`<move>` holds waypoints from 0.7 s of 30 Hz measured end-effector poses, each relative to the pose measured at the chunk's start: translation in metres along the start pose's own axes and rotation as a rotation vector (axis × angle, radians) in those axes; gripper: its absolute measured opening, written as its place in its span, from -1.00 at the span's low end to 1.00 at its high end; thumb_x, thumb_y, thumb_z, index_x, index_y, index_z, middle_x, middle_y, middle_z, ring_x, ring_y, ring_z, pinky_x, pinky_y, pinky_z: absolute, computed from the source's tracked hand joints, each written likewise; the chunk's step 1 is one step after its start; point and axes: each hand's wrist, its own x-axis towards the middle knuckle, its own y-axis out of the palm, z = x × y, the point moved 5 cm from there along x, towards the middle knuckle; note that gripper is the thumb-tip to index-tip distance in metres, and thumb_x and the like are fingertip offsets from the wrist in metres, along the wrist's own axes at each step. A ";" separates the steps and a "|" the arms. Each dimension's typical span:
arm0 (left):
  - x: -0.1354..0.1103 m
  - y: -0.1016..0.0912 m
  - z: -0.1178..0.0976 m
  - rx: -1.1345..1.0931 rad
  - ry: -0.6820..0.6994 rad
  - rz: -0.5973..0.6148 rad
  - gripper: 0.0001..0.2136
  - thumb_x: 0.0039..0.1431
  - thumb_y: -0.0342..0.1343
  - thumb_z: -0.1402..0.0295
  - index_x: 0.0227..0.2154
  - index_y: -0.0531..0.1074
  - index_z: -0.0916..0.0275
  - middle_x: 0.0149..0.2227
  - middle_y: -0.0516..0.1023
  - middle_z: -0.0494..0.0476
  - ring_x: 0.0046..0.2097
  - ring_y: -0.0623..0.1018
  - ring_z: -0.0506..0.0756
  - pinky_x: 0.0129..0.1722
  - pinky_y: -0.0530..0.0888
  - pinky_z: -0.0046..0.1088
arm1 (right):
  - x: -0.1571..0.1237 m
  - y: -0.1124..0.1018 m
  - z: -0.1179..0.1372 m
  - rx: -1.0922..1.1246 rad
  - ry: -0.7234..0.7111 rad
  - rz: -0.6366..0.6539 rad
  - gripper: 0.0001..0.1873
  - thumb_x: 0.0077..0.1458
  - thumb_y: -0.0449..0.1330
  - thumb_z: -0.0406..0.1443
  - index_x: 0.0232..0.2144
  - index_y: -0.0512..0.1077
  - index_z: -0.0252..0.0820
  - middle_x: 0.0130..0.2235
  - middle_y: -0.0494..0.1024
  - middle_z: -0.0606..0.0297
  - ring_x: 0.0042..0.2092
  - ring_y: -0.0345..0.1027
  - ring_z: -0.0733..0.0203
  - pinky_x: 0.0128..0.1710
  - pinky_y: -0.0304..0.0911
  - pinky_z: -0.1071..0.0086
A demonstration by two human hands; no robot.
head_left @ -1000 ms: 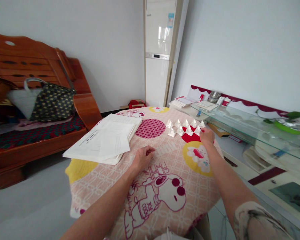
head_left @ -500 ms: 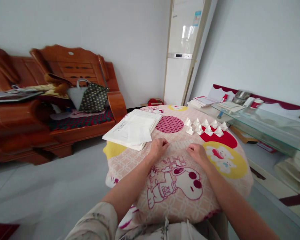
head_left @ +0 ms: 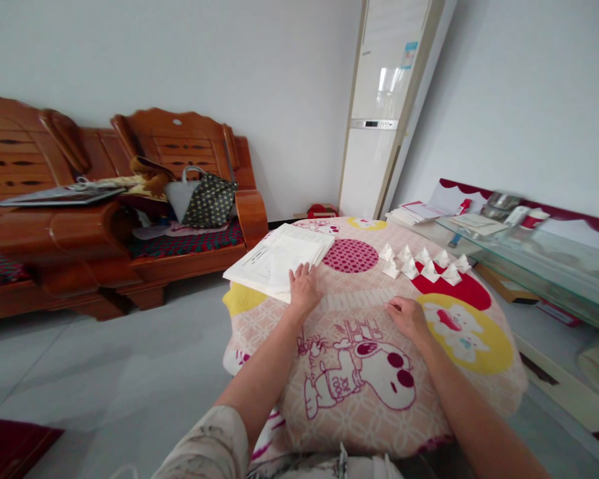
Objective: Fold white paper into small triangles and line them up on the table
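Note:
A stack of white papers (head_left: 257, 263) lies on the left of the round table, with a smaller thin sheet (head_left: 293, 256) on top. My left hand (head_left: 304, 291) rests at the stack's right front edge, its fingers spread over the paper. To the right, my right hand (head_left: 408, 318) lies low on the patterned tablecloth (head_left: 329, 406) with its fingers curled in; whether anything is between them is hidden. Between the hands runs a pale whitish band (head_left: 354, 299), either print or paper. Several small folded white paper pieces (head_left: 429, 269) stand in rows beyond my right hand.
A glass-topped cabinet (head_left: 544, 259) with papers, a metal bowl and small items stands close to the table's right. Wooden seating (head_left: 180, 146) with a dotted bag (head_left: 210, 199) is on the left. A tall white air conditioner (head_left: 369, 159) stands in the corner.
My left hand has opened from a closed pose and moved up and left onto the paper stack. My right hand stays curled in about the same place. The view has shifted left.

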 end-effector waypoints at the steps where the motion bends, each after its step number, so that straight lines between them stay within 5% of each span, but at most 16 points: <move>1: 0.002 0.002 0.006 0.003 -0.025 0.017 -0.39 0.04 0.28 0.45 0.20 0.31 0.30 0.32 0.27 0.43 0.36 0.24 0.36 0.35 0.11 0.07 | 0.000 -0.001 0.001 0.003 -0.002 0.001 -0.64 -0.01 0.05 -0.07 -0.69 0.17 -0.13 -0.65 0.19 0.37 -0.54 0.06 0.28 -0.47 -0.06 0.35; 8: 0.014 0.009 0.029 -0.040 -0.046 0.015 -0.76 0.20 0.12 0.43 -0.08 0.52 0.31 0.14 0.51 0.33 0.22 0.47 0.19 0.24 0.36 -0.29 | -0.002 -0.002 0.002 0.025 -0.005 -0.010 -0.66 -0.01 0.06 -0.09 -0.68 0.19 -0.13 -0.64 0.22 0.36 -0.54 0.07 0.28 -0.47 -0.05 0.35; 14: 0.015 0.012 0.030 -0.043 0.035 0.044 -0.45 -0.04 0.32 0.36 0.07 0.46 0.35 0.22 0.42 0.42 0.26 0.41 0.28 0.27 0.33 -0.24 | -0.003 0.000 0.001 0.021 0.004 -0.016 -0.67 0.00 0.07 -0.11 -0.67 0.23 -0.14 -0.64 0.25 0.35 -0.53 0.10 0.27 -0.46 -0.04 0.36; 21: 0.021 0.015 0.039 -0.101 -0.022 0.064 -0.58 0.10 0.15 0.38 0.05 0.50 0.33 0.18 0.48 0.32 0.21 0.48 0.24 0.23 0.38 -0.27 | -0.003 -0.001 0.004 -0.006 -0.003 -0.054 -0.70 -0.02 0.07 -0.18 -0.69 0.16 -0.14 -0.64 0.23 0.35 -0.53 0.06 0.29 -0.46 -0.07 0.36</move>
